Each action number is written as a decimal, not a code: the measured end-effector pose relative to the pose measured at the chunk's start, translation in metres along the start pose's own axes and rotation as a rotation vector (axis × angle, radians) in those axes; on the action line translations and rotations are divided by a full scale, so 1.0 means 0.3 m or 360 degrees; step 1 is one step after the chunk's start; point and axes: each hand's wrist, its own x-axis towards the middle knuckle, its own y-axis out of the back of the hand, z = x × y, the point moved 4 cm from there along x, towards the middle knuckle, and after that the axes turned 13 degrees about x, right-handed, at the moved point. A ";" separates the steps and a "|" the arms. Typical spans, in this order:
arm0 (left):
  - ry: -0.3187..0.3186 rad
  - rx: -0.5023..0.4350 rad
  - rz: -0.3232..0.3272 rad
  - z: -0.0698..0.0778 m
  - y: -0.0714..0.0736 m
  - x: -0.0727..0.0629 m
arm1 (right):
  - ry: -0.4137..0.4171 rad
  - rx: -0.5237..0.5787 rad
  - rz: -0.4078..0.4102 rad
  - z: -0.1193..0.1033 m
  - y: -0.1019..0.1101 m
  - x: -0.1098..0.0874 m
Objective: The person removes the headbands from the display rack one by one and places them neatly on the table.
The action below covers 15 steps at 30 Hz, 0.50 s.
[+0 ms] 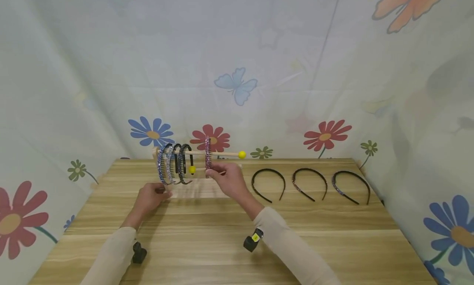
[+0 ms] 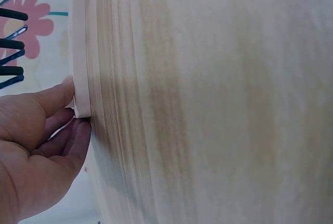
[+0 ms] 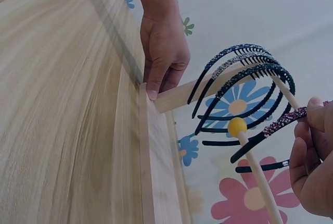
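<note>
A wooden headband stand rests on the table, its near left corner pinched between the thumb and fingers of my left hand. Yellow balls tip its two rods; the upper ball points right. Near the post hang a blue glittery headband, a silvery one and a dark one. My right hand pinches a pink-purple glittery headband low on its near side. That headband loops around the upper rod, apart from the others. In the right wrist view, my fingers partly hide it.
Three more headbands lie in a row at the right of the table: a black one, a reddish-trimmed one and a blue-trimmed one. Behind the wood-grain table hangs a flowered curtain.
</note>
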 end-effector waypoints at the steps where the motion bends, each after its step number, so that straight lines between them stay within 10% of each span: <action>1: 0.0001 0.0001 -0.0003 0.000 0.000 0.000 | 0.0002 0.0006 0.0002 -0.003 0.004 -0.001; 15: -0.0006 0.0027 0.0007 -0.013 -0.006 0.010 | 0.0008 0.0002 0.0018 -0.031 0.056 -0.015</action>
